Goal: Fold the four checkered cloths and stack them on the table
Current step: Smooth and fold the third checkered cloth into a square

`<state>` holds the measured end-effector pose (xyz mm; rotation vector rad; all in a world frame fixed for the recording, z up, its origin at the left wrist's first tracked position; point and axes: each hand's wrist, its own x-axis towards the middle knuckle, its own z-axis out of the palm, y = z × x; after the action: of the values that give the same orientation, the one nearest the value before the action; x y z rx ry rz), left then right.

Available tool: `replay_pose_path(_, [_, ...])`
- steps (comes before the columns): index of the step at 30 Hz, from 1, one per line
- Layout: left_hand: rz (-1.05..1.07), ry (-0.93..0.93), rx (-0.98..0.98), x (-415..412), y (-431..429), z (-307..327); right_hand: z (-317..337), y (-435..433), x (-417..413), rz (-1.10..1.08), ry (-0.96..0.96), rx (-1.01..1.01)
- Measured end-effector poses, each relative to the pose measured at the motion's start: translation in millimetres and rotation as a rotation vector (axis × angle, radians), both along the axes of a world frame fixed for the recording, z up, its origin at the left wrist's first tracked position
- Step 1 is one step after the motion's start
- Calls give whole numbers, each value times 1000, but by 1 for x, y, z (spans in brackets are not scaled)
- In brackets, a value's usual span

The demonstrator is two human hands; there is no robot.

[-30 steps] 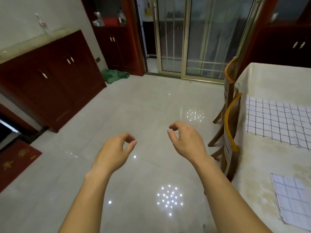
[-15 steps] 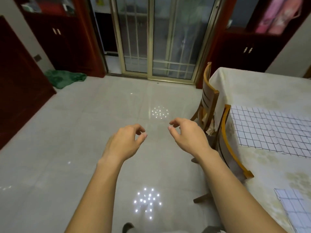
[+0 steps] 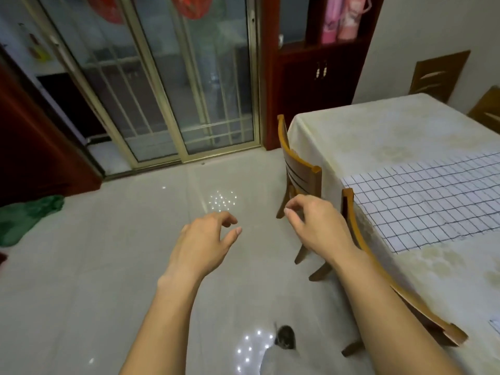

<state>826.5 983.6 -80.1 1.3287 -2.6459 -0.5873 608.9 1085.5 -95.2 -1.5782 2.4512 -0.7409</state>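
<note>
Head view, left hand: the left hand (image 3: 205, 239) is held out over the pale tiled floor (image 3: 108, 266), palm down. Its fingers (image 3: 226, 217) are loosely curled and its thumb stands apart from them. It holds nothing.
Head view, right hand: the right hand (image 3: 316, 223) is also out in the air, just left of the near chair (image 3: 378, 266). Its fingers are bent downward with the thumb near the fingertips but not pressed on anything. It is empty.
Head view, hands together: the two are near each other, not touching, both over floor and not over the table (image 3: 392, 131).
Head view, cloth: one checkered cloth (image 3: 427, 201) lies spread flat on the table, white with a dark grid. It reaches to the table's left edge and runs out of frame at right. It is unfolded.
Head view, second cloth: a small white corner (image 3: 495, 324) shows at the right frame edge on the table, lower down. What it is cannot be told.
Head view, table: it is covered in a cream patterned sheet, and stands right of the hands.
Head view, chairs: two wooden chairs are pushed in at the table's left side, the far chair (image 3: 297, 171) beyond the near one.
Head view, background: sliding glass doors (image 3: 162, 90) are ahead, a dark red cabinet (image 3: 311, 77) is to their right, and a green bundle (image 3: 24, 220) lies on the floor at far left.
</note>
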Motion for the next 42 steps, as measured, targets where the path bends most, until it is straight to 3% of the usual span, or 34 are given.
replay_pose_path(8, [55,-97,-132,-83,-146,26,14,-136,-91,-37,-69,-9])
replay_pose_path(20, [-159,1,-12,-198,-332,-9,-1,-294,-167,-150,8,169])
replay_pose_path(29, [-332,45,-131,-267,-523,26,33,-462,-198,-320,51,54])
replay_pose_path(35, [-466,-17,-89,-315,-584,4,13,-506,-232,-436,6,136])
replay_pose_path(42, [-525,-81,-143,-405,-683,1,-5,-598,-319,-492,9,12])
